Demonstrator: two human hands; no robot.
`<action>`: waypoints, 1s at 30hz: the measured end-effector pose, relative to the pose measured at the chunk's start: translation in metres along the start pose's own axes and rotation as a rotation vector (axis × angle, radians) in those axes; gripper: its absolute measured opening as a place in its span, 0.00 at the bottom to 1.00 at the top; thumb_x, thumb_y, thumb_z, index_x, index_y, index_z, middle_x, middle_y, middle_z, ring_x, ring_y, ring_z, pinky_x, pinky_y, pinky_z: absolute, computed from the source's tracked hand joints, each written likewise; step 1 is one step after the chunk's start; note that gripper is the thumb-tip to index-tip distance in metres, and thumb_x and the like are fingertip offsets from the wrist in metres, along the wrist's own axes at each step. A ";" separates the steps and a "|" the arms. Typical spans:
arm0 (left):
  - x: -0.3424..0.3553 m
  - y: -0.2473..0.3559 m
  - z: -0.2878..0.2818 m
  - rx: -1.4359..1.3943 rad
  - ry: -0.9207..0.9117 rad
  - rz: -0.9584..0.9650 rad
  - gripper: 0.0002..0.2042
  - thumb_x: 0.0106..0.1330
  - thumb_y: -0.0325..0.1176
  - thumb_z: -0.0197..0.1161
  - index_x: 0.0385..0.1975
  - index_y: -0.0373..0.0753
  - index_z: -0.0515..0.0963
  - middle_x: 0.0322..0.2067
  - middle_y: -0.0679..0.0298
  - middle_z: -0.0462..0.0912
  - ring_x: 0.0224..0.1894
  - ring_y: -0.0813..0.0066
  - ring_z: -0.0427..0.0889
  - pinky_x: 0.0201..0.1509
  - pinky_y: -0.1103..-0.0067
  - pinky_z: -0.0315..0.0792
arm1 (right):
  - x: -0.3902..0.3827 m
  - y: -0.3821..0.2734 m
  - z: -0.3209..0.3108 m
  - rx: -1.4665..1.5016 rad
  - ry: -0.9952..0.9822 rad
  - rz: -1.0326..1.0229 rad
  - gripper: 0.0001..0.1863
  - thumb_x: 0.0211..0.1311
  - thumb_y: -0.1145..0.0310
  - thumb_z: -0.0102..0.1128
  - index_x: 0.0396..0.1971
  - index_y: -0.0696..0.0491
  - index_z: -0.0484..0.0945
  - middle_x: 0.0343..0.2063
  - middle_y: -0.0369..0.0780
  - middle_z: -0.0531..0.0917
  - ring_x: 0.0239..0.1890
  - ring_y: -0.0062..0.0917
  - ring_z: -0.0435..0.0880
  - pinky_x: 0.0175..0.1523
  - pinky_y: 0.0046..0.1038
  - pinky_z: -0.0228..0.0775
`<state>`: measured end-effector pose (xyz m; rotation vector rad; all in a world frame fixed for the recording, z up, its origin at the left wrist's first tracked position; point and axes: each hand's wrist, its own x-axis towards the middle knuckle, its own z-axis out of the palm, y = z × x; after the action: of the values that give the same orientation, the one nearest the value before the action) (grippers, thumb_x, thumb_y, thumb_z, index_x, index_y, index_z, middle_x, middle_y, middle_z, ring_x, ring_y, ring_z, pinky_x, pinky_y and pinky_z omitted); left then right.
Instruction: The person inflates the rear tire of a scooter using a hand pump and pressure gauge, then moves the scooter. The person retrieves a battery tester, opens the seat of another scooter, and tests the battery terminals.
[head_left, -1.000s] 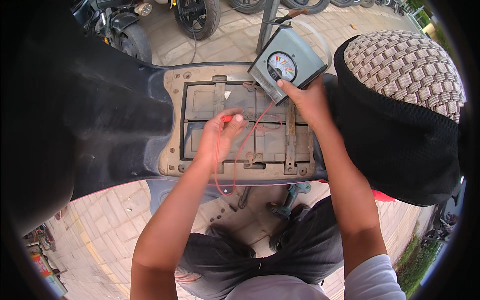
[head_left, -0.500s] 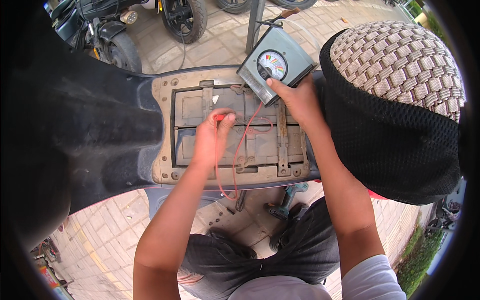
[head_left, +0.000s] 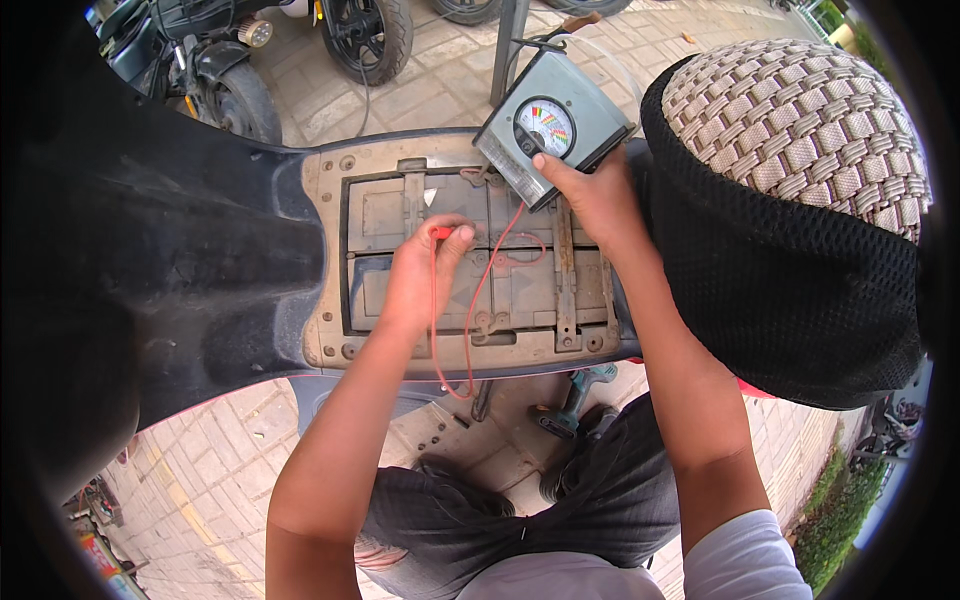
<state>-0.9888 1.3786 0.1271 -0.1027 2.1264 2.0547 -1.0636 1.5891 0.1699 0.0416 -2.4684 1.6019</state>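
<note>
My left hand [head_left: 418, 275] pinches a red test probe [head_left: 441, 233] above the batteries, its tip hidden by my fingers. From the probe a thin red lead [head_left: 468, 330] loops down and back up to a grey battery tester [head_left: 555, 110]. My right hand [head_left: 603, 203] grips that tester by its lower right side, thumb on the front beside the round dial [head_left: 546, 128]. Below both hands lie dusty batteries [head_left: 385, 285], set in the open floor compartment of a scooter [head_left: 315, 250]. A metal strap [head_left: 565, 285] crosses them on the right.
A woven-topped seat with black mesh [head_left: 790, 130] bulges in at the right. On the paving near my feet are a teal cordless drill [head_left: 575, 405] and several small dark screws [head_left: 430, 440]. Parked scooter wheels [head_left: 368, 40] and a metal post [head_left: 508, 50] stand beyond.
Almost nothing differs. The probe in my left hand has shifted very slightly, and the tester stays where it was in my right hand.
</note>
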 end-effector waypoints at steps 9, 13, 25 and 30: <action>0.001 0.014 0.009 0.359 0.046 -0.011 0.11 0.70 0.36 0.61 0.44 0.36 0.78 0.35 0.63 0.84 0.40 0.79 0.79 0.50 0.79 0.72 | -0.004 -0.013 -0.003 0.045 -0.019 0.012 0.31 0.50 0.69 0.73 0.53 0.61 0.70 0.48 0.43 0.80 0.49 0.28 0.79 0.56 0.30 0.70; 0.000 0.016 0.011 0.392 0.047 0.008 0.10 0.70 0.36 0.61 0.43 0.36 0.78 0.34 0.62 0.85 0.38 0.80 0.79 0.47 0.80 0.72 | -0.003 -0.015 -0.004 0.101 -0.029 0.051 0.32 0.48 0.69 0.74 0.54 0.61 0.70 0.47 0.43 0.80 0.49 0.27 0.78 0.55 0.29 0.70; -0.001 0.007 0.014 0.416 0.111 0.222 0.09 0.69 0.37 0.61 0.39 0.40 0.76 0.20 0.53 0.78 0.22 0.54 0.77 0.28 0.70 0.71 | 0.000 -0.007 -0.003 0.123 -0.059 0.107 0.34 0.47 0.70 0.74 0.56 0.61 0.68 0.47 0.41 0.79 0.47 0.24 0.78 0.50 0.27 0.73; -0.001 0.010 0.014 0.424 0.114 0.187 0.09 0.68 0.38 0.62 0.39 0.39 0.76 0.19 0.54 0.77 0.21 0.58 0.76 0.29 0.72 0.71 | 0.000 -0.006 -0.002 0.129 -0.058 0.116 0.33 0.48 0.71 0.73 0.55 0.60 0.69 0.46 0.41 0.79 0.44 0.22 0.78 0.44 0.25 0.75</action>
<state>-0.9885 1.3928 0.1368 0.0412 2.6818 1.6676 -1.0628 1.5882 0.1758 -0.0375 -2.4471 1.8312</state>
